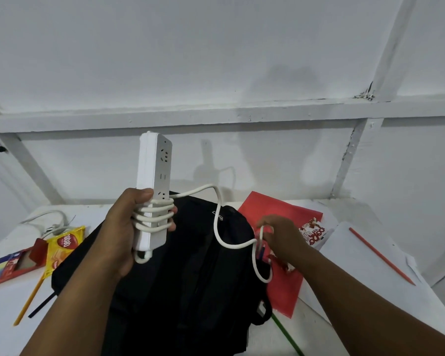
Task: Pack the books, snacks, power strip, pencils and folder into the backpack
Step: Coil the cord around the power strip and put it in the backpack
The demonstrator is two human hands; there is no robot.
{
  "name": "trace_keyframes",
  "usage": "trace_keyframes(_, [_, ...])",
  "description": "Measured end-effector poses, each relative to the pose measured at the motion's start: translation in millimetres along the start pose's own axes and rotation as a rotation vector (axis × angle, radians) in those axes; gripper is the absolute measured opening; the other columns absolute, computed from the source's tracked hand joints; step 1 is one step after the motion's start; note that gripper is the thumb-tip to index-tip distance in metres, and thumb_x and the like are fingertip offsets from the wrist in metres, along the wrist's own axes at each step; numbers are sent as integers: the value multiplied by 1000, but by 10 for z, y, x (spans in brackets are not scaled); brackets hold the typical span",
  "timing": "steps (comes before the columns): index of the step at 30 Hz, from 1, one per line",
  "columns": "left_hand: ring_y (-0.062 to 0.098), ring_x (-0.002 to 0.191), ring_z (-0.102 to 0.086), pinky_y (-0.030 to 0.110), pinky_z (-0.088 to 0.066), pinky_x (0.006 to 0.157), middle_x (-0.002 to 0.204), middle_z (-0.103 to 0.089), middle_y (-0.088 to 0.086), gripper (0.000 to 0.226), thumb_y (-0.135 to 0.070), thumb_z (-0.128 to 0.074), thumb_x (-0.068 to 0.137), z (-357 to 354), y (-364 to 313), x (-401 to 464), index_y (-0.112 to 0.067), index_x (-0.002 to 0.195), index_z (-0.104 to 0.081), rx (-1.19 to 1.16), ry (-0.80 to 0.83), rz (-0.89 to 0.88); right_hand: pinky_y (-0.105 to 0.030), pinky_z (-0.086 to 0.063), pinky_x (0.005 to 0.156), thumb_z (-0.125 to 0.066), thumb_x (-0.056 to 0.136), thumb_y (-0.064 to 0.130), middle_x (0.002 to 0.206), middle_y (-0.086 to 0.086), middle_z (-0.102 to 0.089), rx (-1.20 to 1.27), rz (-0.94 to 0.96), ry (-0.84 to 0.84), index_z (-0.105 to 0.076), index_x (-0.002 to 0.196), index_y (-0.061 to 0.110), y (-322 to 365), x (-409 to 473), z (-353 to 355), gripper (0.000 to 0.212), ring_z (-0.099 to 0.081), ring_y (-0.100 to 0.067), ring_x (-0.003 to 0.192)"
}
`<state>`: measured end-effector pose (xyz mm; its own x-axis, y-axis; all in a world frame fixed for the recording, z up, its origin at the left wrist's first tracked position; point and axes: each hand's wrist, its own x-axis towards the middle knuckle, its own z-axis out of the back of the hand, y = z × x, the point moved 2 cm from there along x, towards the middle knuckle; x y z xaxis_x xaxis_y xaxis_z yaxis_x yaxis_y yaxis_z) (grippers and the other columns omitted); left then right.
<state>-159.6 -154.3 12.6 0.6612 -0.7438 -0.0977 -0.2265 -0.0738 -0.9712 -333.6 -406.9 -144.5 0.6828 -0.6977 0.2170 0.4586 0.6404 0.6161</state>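
three or four turns of white cord (153,217) already sit around the lower half of the power strip (153,181), which the left hand (124,227) holds upright above the backpack (190,265), its long axis close to vertical and the socket face turned to the right. the thumb is pressed over the front edge just above the turns and the fingertips curl round the far side, so this hand is clamped on the strip and on the wound loops together.

from the top turn the loose cord arcs up and to the right, drops, and runs across to the right hand (278,235), which pinches it between thumb and curled fingers low over the right side of the backpack. past the pinch a tail hangs down in a loop; the plug end seems to be tucked under that hand, though i cannot tell for sure.

what the next turn depends on, i judge, is that the free cord lies to the right of the strip and lower, so the right hand is the one placed to carry it round the upright body, across the long axis, while the left keeps the strip steady. the slack looks enough for a few more turns.

the backpack lies flat on the white table (8,304) and looks closed. a red folder (280,214) lies under its right side, a yellow snack packet (62,245) and a pencil box (8,265) lie to the left, and an orange pencil (380,255) rests on white paper at the right.
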Motion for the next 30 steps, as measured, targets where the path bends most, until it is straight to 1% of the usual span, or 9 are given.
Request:
trace_keyframes(3, [31,64,-63,28,-56,55,86,-70,20,59,-47,-66,52,66,-75,3,-4,92,-73,-35,-16,-41,-18,-44,72,-62,81,10,83,11,-66,119,-22,-66,-67,78,28,154,50,162,18,-59,-1,80])
trace_keyframes(5, [30,62,-63,26,-55,53,86,-69,19,60,-44,-64,58,123,-114,10,-1,99,-68,-50,-28,-62,-8,-38,66,-65,81,7,80,11,-65,158,-26,-120,-70,78,22,316,94,300,16,-58,1,81])
trace_keyframes(10, [31,63,-61,26,-52,55,87,-67,20,53,-40,-53,71,240,-131,38,1,103,-65,-58,-18,-71,-14,-45,68,-80,71,13,85,11,-70,238,-25,-161,-77,86,20,700,230,486,17,-61,0,80])
trace_keyframes(14, [31,65,-62,31,-51,62,88,-70,19,52,-41,-55,69,311,-81,56,-2,101,-69,-51,-8,-35,-6,-40,55,-87,60,13,72,6,-69,224,-84,-151,-77,80,24,968,337,611,26,-59,-2,63])
trace_keyframes(18, [31,65,-63,34,-46,65,93,-71,21,50,-38,-56,70,357,53,106,0,99,-70,-50,27,40,-11,-40,51,-86,58,1,60,6,-63,350,-191,-146,-75,75,18,1197,347,692,27,-55,1,48])
trace_keyframes(22, [28,65,-68,30,-50,60,98,-73,17,57,-35,-58,67,357,232,170,3,110,-64,-57,64,110,-19,-47,56,-81,61,-3,58,6,-68,414,-247,-266,-74,67,19,1442,299,723,24,-63,-4,53])
trace_keyframes(25, [28,71,-69,33,-45,65,95,-72,18,60,-37,-63,63,427,367,252,1,110,-64,-15,53,138,-17,-46,56,-79,64,-4,59,6,-69,440,-267,-381,-73,66,20,1537,265,861,25,-63,0,51])
trace_keyframes(28, [23,68,-53,23,-40,45,81,-56,17,35,-29,-57,80,549,502,390,1,98,-57,87,15,137,-12,-41,51,-79,64,-3,59,7,-68,422,-272,-402,-74,68,21,1607,185,938,24,-58,3,47])
trace_keyframes(30, [14,57,-51,24,-41,45,72,-54,9,23,-23,-56,89,651,681,480,-1,87,-53,207,-57,132,-13,-42,52,-79,64,-1,58,8,-67,403,-262,-414,-75,68,23,1672,142,923,25,-58,3,48])
